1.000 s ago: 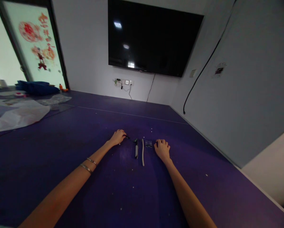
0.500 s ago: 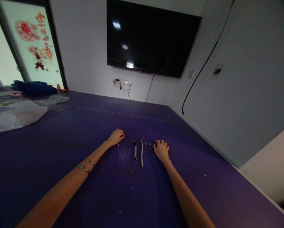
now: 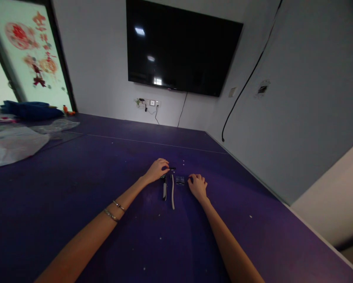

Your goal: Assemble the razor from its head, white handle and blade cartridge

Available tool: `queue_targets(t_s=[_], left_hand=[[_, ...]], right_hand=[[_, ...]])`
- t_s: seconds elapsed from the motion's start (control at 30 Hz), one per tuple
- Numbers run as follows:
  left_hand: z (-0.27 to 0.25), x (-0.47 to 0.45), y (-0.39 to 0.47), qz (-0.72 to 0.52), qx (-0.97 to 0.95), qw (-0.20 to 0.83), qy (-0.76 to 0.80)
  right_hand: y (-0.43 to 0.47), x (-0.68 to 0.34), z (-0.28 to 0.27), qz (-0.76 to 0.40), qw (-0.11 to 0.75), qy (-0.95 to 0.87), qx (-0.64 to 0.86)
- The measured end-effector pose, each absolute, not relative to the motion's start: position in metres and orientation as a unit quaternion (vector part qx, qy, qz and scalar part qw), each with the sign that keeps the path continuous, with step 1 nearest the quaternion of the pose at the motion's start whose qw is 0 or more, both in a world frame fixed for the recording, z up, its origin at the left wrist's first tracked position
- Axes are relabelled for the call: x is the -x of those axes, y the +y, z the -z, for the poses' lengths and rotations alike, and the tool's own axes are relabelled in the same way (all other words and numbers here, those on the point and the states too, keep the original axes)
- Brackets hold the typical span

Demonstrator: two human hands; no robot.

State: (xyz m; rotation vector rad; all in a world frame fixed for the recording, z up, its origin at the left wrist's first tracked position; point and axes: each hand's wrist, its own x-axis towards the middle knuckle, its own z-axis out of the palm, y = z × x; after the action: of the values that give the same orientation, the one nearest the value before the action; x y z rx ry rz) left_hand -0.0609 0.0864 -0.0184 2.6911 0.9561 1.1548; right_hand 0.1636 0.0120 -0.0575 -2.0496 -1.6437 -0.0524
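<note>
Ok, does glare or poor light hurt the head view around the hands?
In the head view, bright reflections sit on the TV, clear of the left hand and right hand; in that same head view, dim light leaves the thin dark piece in the left hand blending into the purple surface.

Home interior, probably a living room

Large flat-screen television point(image 3: 182, 49), dark, mounted on a plain pale wall point(image 3: 100, 59). Sockets point(image 3: 152, 103) beneath, with plugs and thin black leads. Glass door point(image 3: 19, 76), dark-framed, at far left, bearing red and orange decorations point(image 3: 19, 36) with character lettering. Loose black cable point(image 3: 247, 81) hanging against the right-hand wall point(image 3: 303, 78). Blue fabric bundle point(image 3: 33, 110) and crumpled pale plastic sheeting point(image 3: 17, 146), at left, on a broad purple expanse point(image 3: 91, 169); whether floor or tabletop, cannot be told.
</note>
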Motion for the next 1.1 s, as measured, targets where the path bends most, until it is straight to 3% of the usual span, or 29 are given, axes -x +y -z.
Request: queue_targets(t_s=[0.47, 0.6, 0.73, 0.87, 1.1], left_hand=[[0.026, 0.030, 0.077, -0.350, -0.890, 0.008, 0.293], [0.026, 0.031, 0.075, -0.347, -0.893, 0.005, 0.286], [0.025, 0.028, 0.073, -0.340, -0.897, 0.001, 0.283], [0.025, 0.025, 0.069, -0.329, -0.902, -0.002, 0.280], [0.025, 0.023, 0.066, -0.323, -0.905, 0.007, 0.278]], right_hand=[[0.021, -0.179, 0.056, -0.054, 0.323, -0.581, 0.745], [0.030, -0.183, 0.054, -0.069, 0.388, -0.605, 0.692], [0.037, -0.180, 0.049, -0.203, 0.486, -0.625, 0.575], [0.038, -0.174, 0.046, -0.350, 0.501, -0.589, 0.529], [0.038, -0.174, 0.047, -0.380, 0.498, -0.579, 0.522]])
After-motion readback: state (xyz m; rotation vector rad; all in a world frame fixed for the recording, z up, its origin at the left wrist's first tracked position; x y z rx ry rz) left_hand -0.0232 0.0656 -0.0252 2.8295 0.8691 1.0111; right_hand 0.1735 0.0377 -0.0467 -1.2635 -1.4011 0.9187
